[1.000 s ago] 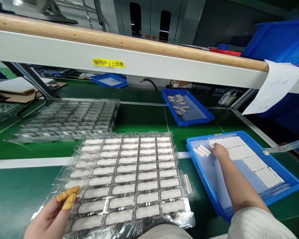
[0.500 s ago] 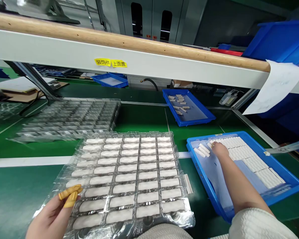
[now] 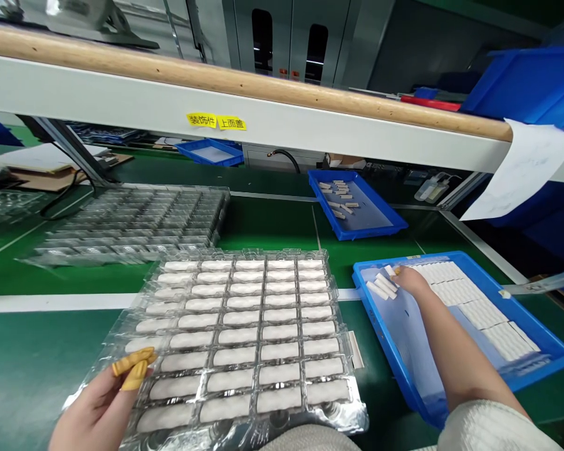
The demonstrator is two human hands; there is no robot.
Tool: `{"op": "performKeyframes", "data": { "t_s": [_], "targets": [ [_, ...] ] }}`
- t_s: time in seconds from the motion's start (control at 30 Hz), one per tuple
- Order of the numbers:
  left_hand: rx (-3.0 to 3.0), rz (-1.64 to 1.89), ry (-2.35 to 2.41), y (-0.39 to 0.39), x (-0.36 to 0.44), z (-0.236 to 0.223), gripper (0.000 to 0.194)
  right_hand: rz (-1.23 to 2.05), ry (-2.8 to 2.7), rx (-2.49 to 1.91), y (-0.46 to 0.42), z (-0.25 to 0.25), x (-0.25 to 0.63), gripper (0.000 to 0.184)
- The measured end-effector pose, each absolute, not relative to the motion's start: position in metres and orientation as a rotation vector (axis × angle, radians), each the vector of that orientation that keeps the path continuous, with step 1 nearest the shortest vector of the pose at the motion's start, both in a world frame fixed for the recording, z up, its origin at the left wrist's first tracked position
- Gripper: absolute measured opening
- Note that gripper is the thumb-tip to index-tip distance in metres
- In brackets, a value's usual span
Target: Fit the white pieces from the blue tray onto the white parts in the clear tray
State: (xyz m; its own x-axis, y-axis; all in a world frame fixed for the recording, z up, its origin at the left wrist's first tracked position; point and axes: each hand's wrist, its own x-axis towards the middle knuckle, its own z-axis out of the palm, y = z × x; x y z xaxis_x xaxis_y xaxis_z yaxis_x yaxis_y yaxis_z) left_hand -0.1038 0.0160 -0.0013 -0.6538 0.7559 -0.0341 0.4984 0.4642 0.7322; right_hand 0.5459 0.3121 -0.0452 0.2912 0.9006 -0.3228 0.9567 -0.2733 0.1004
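Observation:
A clear plastic blister tray [image 3: 319, 418] lies in front of me, its pockets filled with rows of white soft-looking strips [image 3: 239, 336]. Over the tray's left side is my left hand [image 3: 106, 388], with yellow finger cots on thumb and forefinger. These two are pinched together; what they hold, if anything, is hidden. To the right, my right hand [image 3: 411, 282] reaches into a blue bin [image 3: 390, 351]. Its fingertips close on a small white strip [image 3: 389, 271], beside a few loose ones [image 3: 383, 287]. Close-packed white strips [image 3: 470, 297] fill the bin's far and right parts.
Stacked clear trays [image 3: 136, 219] stand at the back left. Behind the bin is another blue tray [image 3: 366, 216] with scattered white pieces. A white shelf beam [image 3: 286, 138] with a wooden rail crosses above the green bench [image 3: 42, 351], and a paper sheet [image 3: 521, 169] hangs from it.
My right hand has shifted slightly left in the bin, bringing the white strip at its fingertips nearer the loose ones. My left hand stays in place. The view has tilted a little.

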Motion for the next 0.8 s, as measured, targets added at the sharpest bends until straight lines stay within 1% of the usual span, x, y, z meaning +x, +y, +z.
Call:
{"op": "performKeyframes", "data": {
  "t_s": [0.3,0.63,0.8],
  "targets": [
    [1.05,1.026,2.356,0.017,-0.099,0.006,0.052,-0.4,1.73,2.094,0.323,-0.052,0.523,0.033],
    [1.035,0.97,2.324,0.019,-0.094,0.02,0.051,-0.346,1.736,2.034,0.316,-0.029,0.52,0.032],
    [1.048,0.964,2.303,0.017,-0.097,0.014,0.047,-0.365,1.776,1.941,0.3,-0.028,0.518,0.031]
  ]
}}
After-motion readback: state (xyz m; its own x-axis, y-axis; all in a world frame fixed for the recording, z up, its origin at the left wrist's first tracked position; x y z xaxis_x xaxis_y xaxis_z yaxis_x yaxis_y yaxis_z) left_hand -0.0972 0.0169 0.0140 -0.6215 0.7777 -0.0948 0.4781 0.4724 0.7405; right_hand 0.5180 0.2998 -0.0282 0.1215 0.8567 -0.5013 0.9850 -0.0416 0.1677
